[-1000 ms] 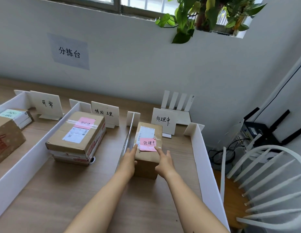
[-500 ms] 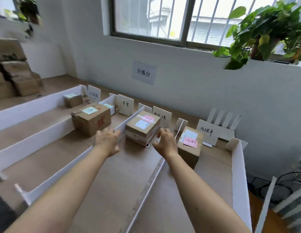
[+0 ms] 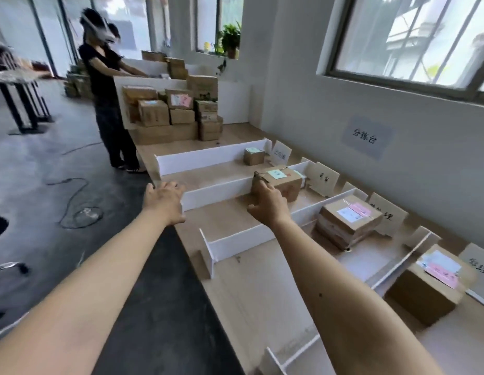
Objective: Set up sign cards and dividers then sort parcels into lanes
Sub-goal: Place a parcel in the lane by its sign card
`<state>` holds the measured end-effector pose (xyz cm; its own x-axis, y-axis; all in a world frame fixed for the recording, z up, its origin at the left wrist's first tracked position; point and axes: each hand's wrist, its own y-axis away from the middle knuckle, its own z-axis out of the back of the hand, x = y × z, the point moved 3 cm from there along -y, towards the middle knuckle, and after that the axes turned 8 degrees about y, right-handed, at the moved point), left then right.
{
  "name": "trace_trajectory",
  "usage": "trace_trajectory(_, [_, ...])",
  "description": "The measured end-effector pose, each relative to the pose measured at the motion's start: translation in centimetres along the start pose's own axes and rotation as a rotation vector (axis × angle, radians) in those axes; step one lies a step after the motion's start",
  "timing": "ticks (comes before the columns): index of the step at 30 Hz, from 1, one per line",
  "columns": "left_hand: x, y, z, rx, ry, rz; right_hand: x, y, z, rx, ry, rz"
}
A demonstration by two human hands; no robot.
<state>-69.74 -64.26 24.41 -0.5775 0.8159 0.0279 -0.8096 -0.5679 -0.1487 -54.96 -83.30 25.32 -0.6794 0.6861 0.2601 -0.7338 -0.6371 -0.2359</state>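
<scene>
Since half a second ago, both hands have been moved to the left along the table (image 3: 249,307). A pile of boxes (image 3: 178,115) and another person (image 3: 105,85) have been brought into sight. The right hand (image 3: 268,205) was by the tall box with a pink note (image 3: 424,290). Now it is held out at the near corner of the box with the green note (image 3: 282,182). Its fingers are only a little bent and its thumb is spread. No grip is seen, and it cannot be told if the box is touched. The left hand (image 3: 165,200) is held loose with nothing in it, above the near end of a white divider (image 3: 216,193).

The box with the green note is set in the lane just past the right hand, and a sign card (image 3: 324,179) is stood behind it. A smaller box (image 3: 253,156) is seen further off, in the next lane. To the right of the right hand, past another divider (image 3: 249,239), a flat box with a pink note (image 3: 349,219) is laid in its lane. The tall box is found much further right, beside the right forearm. The pile of boxes is stacked far beyond the left hand.
</scene>
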Motion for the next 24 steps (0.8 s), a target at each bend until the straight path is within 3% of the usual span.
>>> trace_trajectory(7, [11.4, 1.3, 0.0, -0.042, -0.040, 0.168, 10.4, -3.4, -3.3, 0.033, 0.003, 0.191])
trace_trajectory(24, [35.5, -6.5, 0.7, -0.081, -0.031, 0.271, 31.8, -16.5, -9.9, 0.007, -0.044, 0.280])
